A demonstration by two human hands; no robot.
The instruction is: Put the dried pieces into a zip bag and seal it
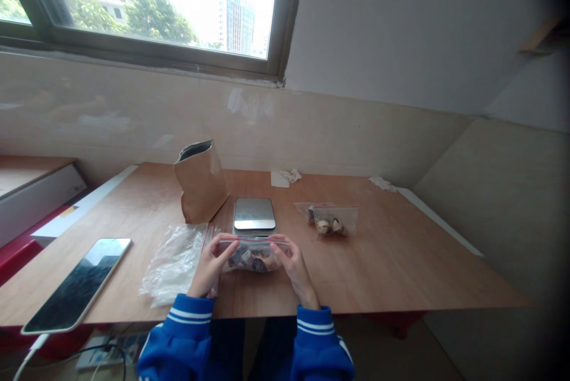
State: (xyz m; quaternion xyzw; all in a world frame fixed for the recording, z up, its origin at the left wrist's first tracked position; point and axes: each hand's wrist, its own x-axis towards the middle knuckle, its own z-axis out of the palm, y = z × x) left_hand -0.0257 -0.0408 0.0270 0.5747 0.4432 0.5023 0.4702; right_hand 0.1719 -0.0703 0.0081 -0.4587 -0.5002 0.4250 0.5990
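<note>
Bag [252, 259] at six o'clock from scale [255, 213], likely light, limp and slippery, best held by its top corners, where left grip [211, 264] and right grip [294, 262] pinch.

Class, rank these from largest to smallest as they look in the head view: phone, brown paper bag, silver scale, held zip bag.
1. Phone, though its nearness may exaggerate it.
2. Brown paper bag.
3. Silver scale and held zip bag: too close to rank, as the bag is partly covered.
</note>
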